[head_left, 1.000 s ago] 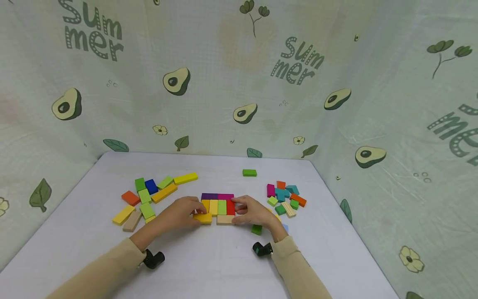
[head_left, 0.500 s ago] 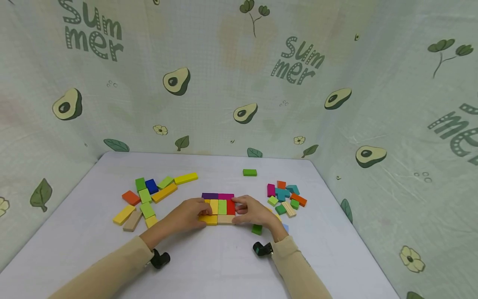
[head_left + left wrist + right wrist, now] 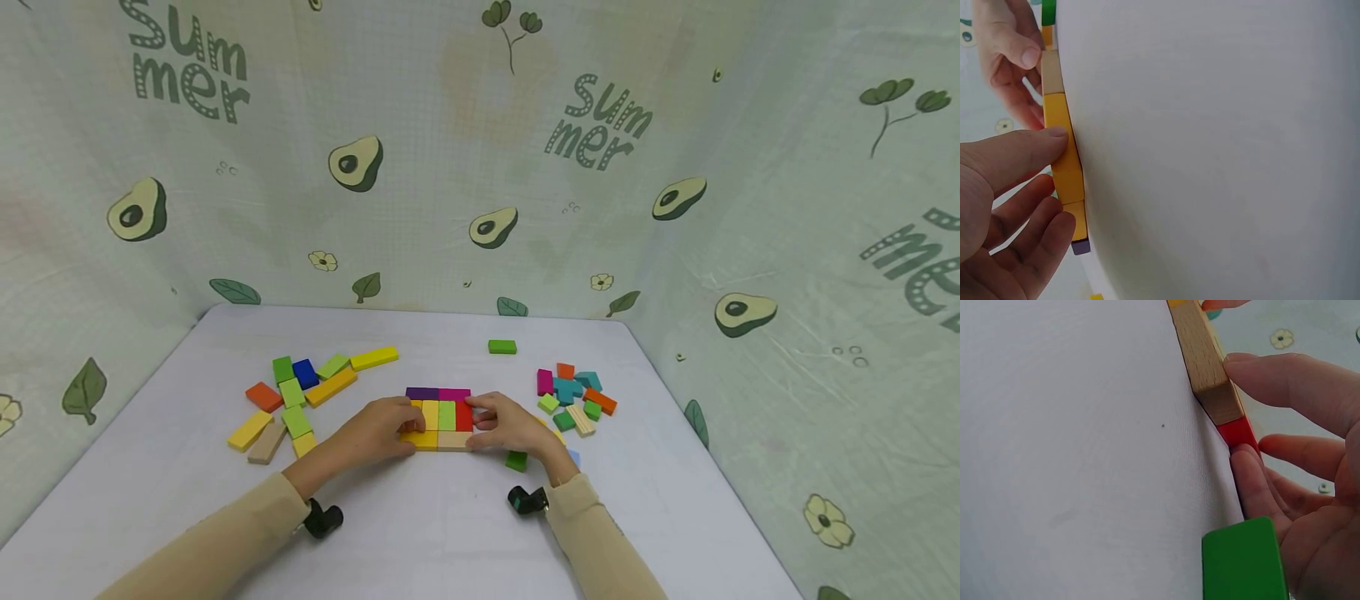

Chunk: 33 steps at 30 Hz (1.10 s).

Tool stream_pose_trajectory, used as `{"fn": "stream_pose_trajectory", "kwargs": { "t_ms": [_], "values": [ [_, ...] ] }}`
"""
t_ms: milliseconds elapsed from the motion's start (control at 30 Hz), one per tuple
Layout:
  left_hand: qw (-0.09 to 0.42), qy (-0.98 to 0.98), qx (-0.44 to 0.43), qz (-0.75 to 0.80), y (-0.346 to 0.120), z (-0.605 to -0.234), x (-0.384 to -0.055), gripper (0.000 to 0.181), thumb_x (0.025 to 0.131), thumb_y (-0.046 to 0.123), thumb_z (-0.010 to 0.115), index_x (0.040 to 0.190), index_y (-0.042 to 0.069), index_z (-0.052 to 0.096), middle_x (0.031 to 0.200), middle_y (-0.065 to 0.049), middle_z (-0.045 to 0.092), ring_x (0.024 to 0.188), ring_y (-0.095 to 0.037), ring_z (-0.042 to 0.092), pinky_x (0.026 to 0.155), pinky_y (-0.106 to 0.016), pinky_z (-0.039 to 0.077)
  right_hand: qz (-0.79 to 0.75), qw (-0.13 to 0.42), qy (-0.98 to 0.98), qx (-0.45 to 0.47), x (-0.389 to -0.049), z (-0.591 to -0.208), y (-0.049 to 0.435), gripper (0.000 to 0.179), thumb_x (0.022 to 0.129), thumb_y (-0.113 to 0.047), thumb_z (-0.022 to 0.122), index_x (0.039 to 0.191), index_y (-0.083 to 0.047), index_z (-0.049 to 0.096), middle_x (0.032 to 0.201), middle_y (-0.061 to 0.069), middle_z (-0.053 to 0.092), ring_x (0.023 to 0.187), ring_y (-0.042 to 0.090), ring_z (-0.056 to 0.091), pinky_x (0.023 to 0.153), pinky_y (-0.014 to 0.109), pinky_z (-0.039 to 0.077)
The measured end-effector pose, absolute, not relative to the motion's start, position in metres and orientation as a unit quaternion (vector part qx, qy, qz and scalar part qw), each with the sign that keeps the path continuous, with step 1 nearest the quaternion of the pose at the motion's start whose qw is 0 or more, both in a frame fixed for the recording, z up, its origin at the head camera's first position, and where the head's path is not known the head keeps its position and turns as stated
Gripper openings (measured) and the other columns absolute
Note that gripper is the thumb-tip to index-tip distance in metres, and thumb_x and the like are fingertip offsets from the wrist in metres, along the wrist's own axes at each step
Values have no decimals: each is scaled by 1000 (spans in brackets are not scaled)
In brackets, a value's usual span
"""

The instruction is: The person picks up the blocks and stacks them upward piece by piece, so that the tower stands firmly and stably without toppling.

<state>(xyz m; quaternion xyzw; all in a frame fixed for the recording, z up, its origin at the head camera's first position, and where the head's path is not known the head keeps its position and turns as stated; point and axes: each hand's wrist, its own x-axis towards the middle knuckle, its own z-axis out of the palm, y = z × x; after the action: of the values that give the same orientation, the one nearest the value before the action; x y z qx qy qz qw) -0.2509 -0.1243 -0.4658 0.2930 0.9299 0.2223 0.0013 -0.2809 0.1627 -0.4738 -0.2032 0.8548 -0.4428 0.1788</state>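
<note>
Colored blocks lie flat, joined into a rectangle between the hands. A purple block and a magenta block form its far row. Upright yellow, lime and red blocks fill the middle. The left hand holds a yellow block at the near left, thumb on its near side and fingers around the rectangle's left end. On the right, the other hand grips the rectangle's end: its thumb touches the plain wooden block, its fingers rest against the red block.
Loose blocks lie at the left, among them a blue block and an orange-red block. Smaller ones cluster at the right around a teal piece. A green block lies alone farther back; another green block is near the right wrist.
The left hand has slid the near yellow block rightward until it meets the plain wooden block, and it has held still for the last half second. The right hand has stayed in place.
</note>
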Motion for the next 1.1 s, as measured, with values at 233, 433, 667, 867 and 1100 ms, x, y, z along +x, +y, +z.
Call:
{"fn": "stream_pose_trajectory", "kwargs": {
  "t_ms": [233, 433, 667, 867, 1100],
  "values": [
    [3, 930, 294, 220, -124, -466, -252, 25, 85, 15, 92, 105, 17, 77, 92, 8, 62, 85, -11, 53, 78, -26, 53, -443, 174, 855, -208, -281, -474, 163, 70, 92, -19, 86, 155, -12, 56, 150, 14, 53, 125, 27, 64, 104, 38, 58],
    [10, 930, 291, 224, -125, -465, -252, 27, 84, 15, 92, 106, 17, 77, 92, 8, 62, 85, -11, 53, 78, -26, 53, -438, 174, 858, -204, -282, -475, 162, 71, 91, -19, 86, 155, -14, 55, 149, 14, 53, 125, 26, 64, 104, 38, 58],
    [16, 935, 267, 234, -134, -459, -259, 28, 85, 21, 92, 109, 20, 77, 98, 9, 66, 91, -11, 59, 84, -29, 57, -436, 173, 860, -202, -282, -475, 162, 71, 91, -19, 86, 155, -14, 56, 148, 14, 53, 125, 26, 64, 103, 38, 58],
    [1, 944, 232, 235, -158, -449, -276, 31, 90, 22, 88, 118, 18, 75, 107, 1, 71, 99, -17, 63, 86, -34, 59, -434, 172, 861, -202, -281, -475, 162, 71, 91, -19, 87, 155, -14, 56, 147, 13, 54, 124, 25, 64, 102, 37, 59],
    [-25, 947, 208, 243, -194, -441, -300, 39, 91, 18, 86, 127, 8, 72, 116, -10, 71, 104, -28, 64, 89, -43, 60, -432, 174, 862, -201, -280, -474, 163, 72, 91, -22, 87, 155, -15, 55, 147, 12, 54, 123, 24, 64, 102, 36, 59]
  ]
}}
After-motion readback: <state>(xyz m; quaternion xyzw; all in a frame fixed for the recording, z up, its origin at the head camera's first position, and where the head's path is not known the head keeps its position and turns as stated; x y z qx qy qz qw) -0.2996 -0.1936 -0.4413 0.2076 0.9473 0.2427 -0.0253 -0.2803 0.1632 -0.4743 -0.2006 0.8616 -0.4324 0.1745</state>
